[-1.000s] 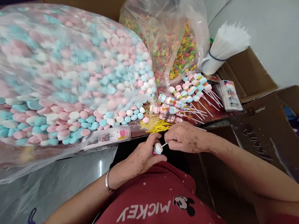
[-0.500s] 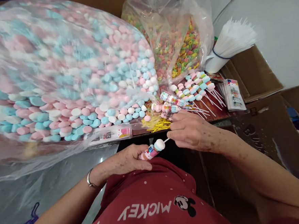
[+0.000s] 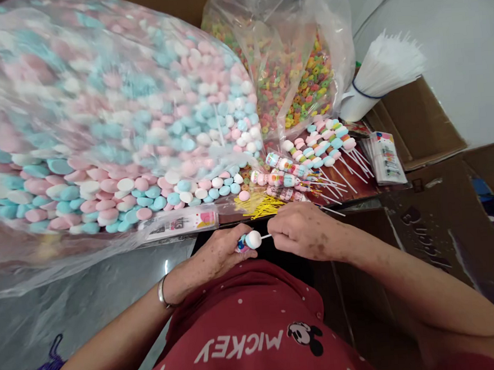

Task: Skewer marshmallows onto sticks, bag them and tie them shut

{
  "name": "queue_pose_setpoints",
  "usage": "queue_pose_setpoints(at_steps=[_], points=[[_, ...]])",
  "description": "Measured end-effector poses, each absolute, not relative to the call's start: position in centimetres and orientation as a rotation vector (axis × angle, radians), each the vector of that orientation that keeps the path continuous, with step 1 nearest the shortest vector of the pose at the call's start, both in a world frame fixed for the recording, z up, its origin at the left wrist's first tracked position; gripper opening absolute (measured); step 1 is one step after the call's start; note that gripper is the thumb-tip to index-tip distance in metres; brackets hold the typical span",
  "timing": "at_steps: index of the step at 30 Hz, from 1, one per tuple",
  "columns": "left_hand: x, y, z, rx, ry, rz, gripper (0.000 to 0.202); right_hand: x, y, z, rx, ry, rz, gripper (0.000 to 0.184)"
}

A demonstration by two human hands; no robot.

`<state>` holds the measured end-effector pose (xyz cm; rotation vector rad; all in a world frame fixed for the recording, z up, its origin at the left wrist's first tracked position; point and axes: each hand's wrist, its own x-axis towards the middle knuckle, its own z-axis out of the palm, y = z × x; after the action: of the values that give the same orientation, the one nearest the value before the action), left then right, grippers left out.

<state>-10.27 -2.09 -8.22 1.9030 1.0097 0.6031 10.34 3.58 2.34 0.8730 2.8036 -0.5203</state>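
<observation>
In front of my shirt, my left hand (image 3: 216, 257) is closed round a marshmallow skewer (image 3: 254, 239) that sits in a printed clear wrapper. A white marshmallow shows at the skewer's near end, and the rest is mostly hidden by my fingers. My right hand (image 3: 305, 231) pinches the white stick coming out of that end; its fingertips are partly hidden. Just beyond my hands, yellow twist ties (image 3: 262, 205) lie in a pile at the table edge. Several wrapped marshmallow skewers (image 3: 274, 178) rest beside them.
A large clear bag of marshmallows (image 3: 140, 113) fills the left. Behind stands a bag of coloured candy rings (image 3: 308, 90). Unwrapped skewers (image 3: 324, 141), printed wrappers (image 3: 387, 158) and a white jug of sticks (image 3: 357, 103) are to the right, near cardboard boxes (image 3: 434, 200).
My left hand has drawn up and turned the skewer, covering more of its wrapper. My right hand has shifted slightly left and down, still on the stick.
</observation>
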Motion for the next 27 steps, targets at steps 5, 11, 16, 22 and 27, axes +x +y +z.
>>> queue_pose_setpoints(at_steps=[5,11,16,22,27], points=[[-10.6,-1.4,-7.7,1.799,0.931,0.467,0.027,10.8,4.1,2.9,0.460,3.131,-0.055,0.029],[-10.6,-1.2,-7.4,1.812,0.897,0.513,0.022,11.0,4.3,3.0,0.398,3.106,-0.134,0.026],[-9.3,-1.9,-7.4,1.939,0.929,0.630,0.016,10.3,3.9,1.5,0.719,2.907,-0.419,0.026],[-9.8,-1.8,-6.0,1.743,1.078,0.591,0.057,11.3,4.8,1.7,0.864,2.879,-0.568,0.021],[-11.1,-2.2,-6.2,1.639,1.075,0.383,0.025,12.1,4.8,1.7,0.698,3.134,-0.291,0.027]])
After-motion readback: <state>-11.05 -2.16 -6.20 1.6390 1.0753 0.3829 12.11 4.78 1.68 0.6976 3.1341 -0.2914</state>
